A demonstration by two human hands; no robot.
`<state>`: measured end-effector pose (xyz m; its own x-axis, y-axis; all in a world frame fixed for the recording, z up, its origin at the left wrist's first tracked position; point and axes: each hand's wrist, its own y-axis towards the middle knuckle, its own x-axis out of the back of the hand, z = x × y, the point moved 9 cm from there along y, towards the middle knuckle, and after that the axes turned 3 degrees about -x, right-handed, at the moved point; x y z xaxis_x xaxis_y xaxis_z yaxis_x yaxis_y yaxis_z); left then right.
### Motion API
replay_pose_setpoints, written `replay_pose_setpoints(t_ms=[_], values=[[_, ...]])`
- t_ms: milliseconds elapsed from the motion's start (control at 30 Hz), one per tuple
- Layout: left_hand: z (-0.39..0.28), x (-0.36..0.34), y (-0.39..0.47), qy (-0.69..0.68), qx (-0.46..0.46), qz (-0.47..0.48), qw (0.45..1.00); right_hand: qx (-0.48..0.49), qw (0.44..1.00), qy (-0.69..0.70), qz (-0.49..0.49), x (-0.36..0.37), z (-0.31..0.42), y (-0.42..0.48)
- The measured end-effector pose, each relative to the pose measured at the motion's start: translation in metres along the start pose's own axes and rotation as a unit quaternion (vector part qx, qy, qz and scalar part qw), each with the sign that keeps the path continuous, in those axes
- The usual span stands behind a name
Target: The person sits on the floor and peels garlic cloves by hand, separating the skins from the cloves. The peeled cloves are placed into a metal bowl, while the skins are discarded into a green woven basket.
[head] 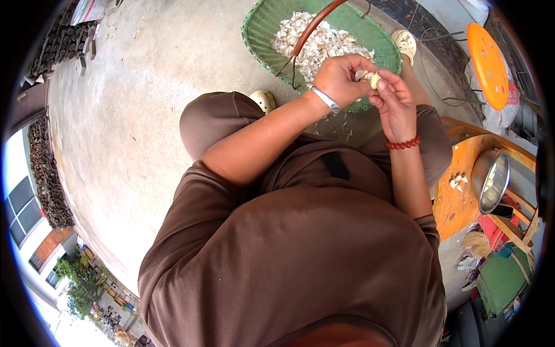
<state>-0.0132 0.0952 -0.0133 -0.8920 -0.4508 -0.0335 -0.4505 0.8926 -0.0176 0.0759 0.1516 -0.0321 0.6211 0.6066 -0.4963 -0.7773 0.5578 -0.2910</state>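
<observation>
Garlic cloves are pinched between my two hands, close together at the fingertips. My left hand, with a pale band at the wrist, holds a clove that has papery skin on it. My right hand, below a red bead bracelet, grips a pale, bare-looking clove between thumb and fingers. Beneath and beyond both hands lies a green woven basket with a brown handle. A heap of white garlic skins fills its middle; my fingers hide part of the near rim.
To my right, a wooden chair or bench bears a metal bowl with pale cloves inside, and several garlic cloves lie beside it. An orange round stool is tipped beyond. A straw broom lies lower right. Concrete floor spreads leftward.
</observation>
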Motion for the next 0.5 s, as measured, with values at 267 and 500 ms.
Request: replay_pose_setpoints(t_ms=[267,500], values=[[0.007,0.005,0.001,-0.043,0.003,-0.030,0.999,-0.007,0.998,-0.062,-0.011,-0.007,0.002,-0.003],[-0.015,0.007,-0.003,0.068,-0.044,-0.044,0.996,-0.013,1.000,-0.021,-0.001,-0.007,-0.002,-0.001]])
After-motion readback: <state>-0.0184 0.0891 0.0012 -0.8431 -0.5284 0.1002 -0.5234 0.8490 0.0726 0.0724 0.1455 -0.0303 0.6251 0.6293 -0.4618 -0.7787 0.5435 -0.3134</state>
